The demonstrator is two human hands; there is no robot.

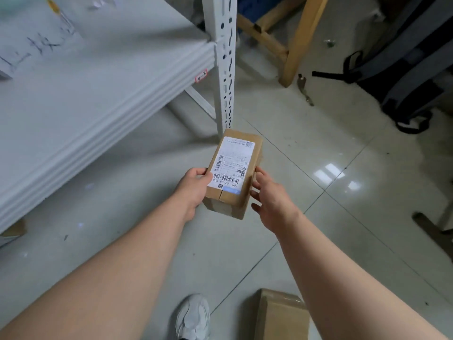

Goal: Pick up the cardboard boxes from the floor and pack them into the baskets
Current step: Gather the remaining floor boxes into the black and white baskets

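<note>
A small brown cardboard box (235, 168) with a white shipping label on top is held in the air above the tiled floor. My left hand (193, 190) grips its left side, thumb on the label's edge. My right hand (269, 200) holds the right side with fingers curled against the box. A second, flatter cardboard box (279, 315) lies on the floor at the bottom, partly hidden behind my right forearm. No basket is in view.
A white metal shelf (85, 94) with a perforated upright post (225, 65) fills the left. A wooden frame (294, 40) stands behind it, and a dark backpack (411, 65) lies at the right. My grey shoe (193, 317) is at the bottom.
</note>
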